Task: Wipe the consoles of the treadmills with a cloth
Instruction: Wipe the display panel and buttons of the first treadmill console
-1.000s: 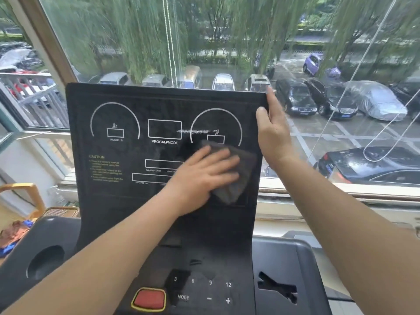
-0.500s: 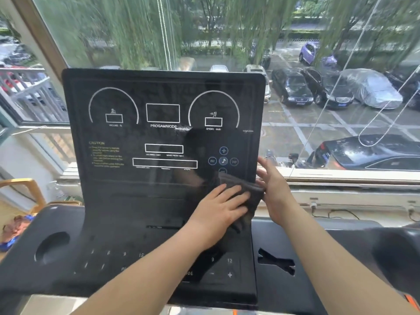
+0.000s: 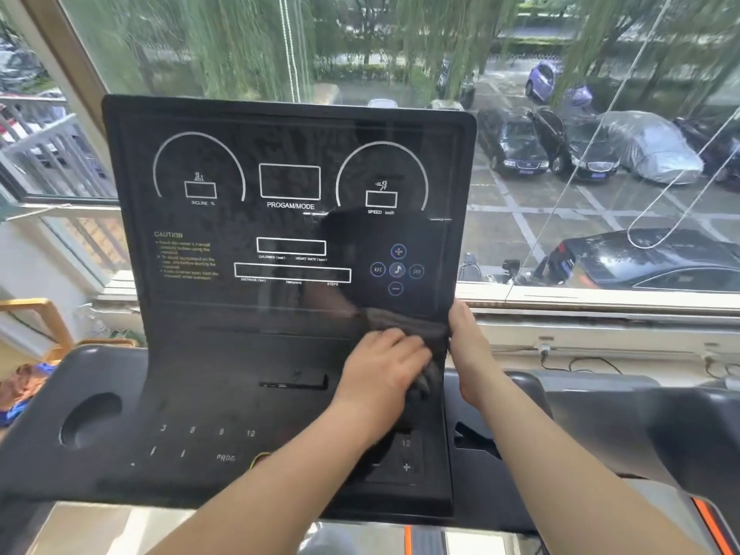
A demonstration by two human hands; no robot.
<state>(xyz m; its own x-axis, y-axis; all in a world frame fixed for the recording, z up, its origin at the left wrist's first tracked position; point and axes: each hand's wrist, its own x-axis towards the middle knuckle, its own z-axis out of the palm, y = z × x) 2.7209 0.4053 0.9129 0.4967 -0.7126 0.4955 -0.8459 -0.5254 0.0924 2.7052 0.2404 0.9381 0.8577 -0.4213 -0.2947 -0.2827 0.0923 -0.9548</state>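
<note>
A black treadmill console [image 3: 280, 234] stands upright before me, with white dial outlines, display boxes and blue round buttons. My left hand [image 3: 380, 370] presses a dark grey cloth [image 3: 416, 326] flat against the console's lower right part, just below the blue buttons. Most of the cloth is hidden under the hand. My right hand [image 3: 466, 346] grips the console's right edge beside the cloth, thumb on the front.
The dark console tray has a round cup holder [image 3: 90, 418] on the left and a slot [image 3: 476, 438] on the right. A large window [image 3: 560, 154] lies straight behind, over a car park. A wooden chair [image 3: 44, 326] stands at far left.
My left hand has slid the cloth down from the console's middle to its lower right. My right hand has dropped from the top right corner to the lower right edge.
</note>
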